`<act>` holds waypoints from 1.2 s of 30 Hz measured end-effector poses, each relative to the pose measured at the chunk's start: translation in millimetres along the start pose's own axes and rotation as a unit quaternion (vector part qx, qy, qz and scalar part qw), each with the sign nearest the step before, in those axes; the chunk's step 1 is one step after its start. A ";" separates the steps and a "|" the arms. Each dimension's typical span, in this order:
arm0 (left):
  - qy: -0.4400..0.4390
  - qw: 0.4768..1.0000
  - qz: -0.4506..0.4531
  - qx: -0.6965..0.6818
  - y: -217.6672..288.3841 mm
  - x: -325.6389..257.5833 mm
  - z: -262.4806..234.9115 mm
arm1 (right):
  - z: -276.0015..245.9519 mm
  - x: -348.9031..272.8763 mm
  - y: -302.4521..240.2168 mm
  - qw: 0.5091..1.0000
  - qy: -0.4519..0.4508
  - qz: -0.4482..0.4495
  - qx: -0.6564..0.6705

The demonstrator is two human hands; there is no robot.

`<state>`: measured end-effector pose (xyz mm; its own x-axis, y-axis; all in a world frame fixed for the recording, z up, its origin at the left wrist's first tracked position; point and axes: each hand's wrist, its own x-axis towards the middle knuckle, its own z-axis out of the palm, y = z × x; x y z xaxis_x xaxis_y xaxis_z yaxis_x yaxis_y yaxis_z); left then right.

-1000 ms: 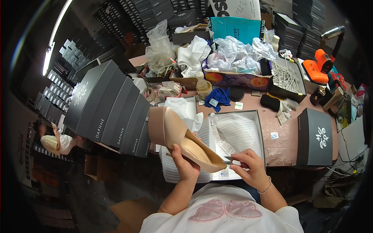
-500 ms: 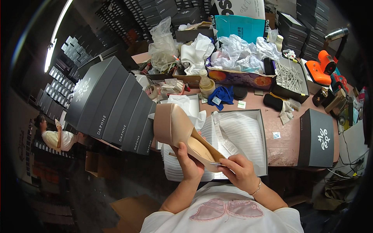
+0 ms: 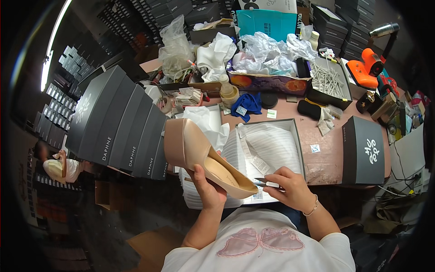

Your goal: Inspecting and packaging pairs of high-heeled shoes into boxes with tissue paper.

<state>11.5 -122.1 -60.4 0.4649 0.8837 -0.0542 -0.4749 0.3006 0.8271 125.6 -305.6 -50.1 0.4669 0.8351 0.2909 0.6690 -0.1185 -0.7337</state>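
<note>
My left hand [image 3: 208,188] grips a beige high-heeled shoe [image 3: 199,156] from below, toe pointing to the right and heel end up at the left. My right hand [image 3: 290,188] sits just right of the toe and pinches a small dark tool [image 3: 265,182] whose tip points at the toe. Both hands hover over the near edge of an open shoe box [image 3: 297,140] lined with white paper [image 3: 269,147]. A paper tag strip [image 3: 253,156] lies in the box.
A row of dark shoe boxes [image 3: 120,124] stands at the left. A closed dark box [image 3: 364,152] sits at the right. Crumpled paper, plastic bags, a blue cloth [image 3: 247,103], a tray of sticks [image 3: 328,80] and an orange tool [image 3: 364,68] crowd the far table. Another person [image 3: 59,165] is at far left.
The shoe has swung a little so its heel end faces me more. My right hand shifted along the toe with the tool.
</note>
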 end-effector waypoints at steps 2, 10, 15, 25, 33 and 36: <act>-0.011 1.000 -0.004 0.004 -0.9 -1.9 -0.3 | 6.0 2.4 3.8 0.998 0.010 -0.044 -0.047; -0.037 0.999 -0.015 0.011 -1.8 -6.3 -3.5 | 16.2 8.3 1.3 0.993 0.012 -0.083 -0.088; -0.035 0.999 -0.014 0.018 -1.8 -6.5 -3.8 | 24.0 5.9 3.0 0.991 0.039 -0.092 -0.088; -0.038 0.999 -0.012 0.018 -6.0 -6.6 -8.7 | 27.8 3.0 3.5 0.991 0.058 -0.091 -0.081; -0.045 0.999 -0.023 0.016 -4.4 -6.4 -8.8 | 27.8 2.5 5.1 0.990 0.062 -0.098 -0.085; -0.051 0.998 -0.022 0.022 -5.2 -7.2 -8.9 | 28.8 1.7 5.7 0.989 0.068 -0.097 -0.083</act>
<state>4.0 -126.8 -69.3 0.5585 0.8287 -0.0358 -0.4207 0.3202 0.8488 113.6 -289.3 -71.4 0.3861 0.7715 0.5057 0.8343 -0.0581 -0.5483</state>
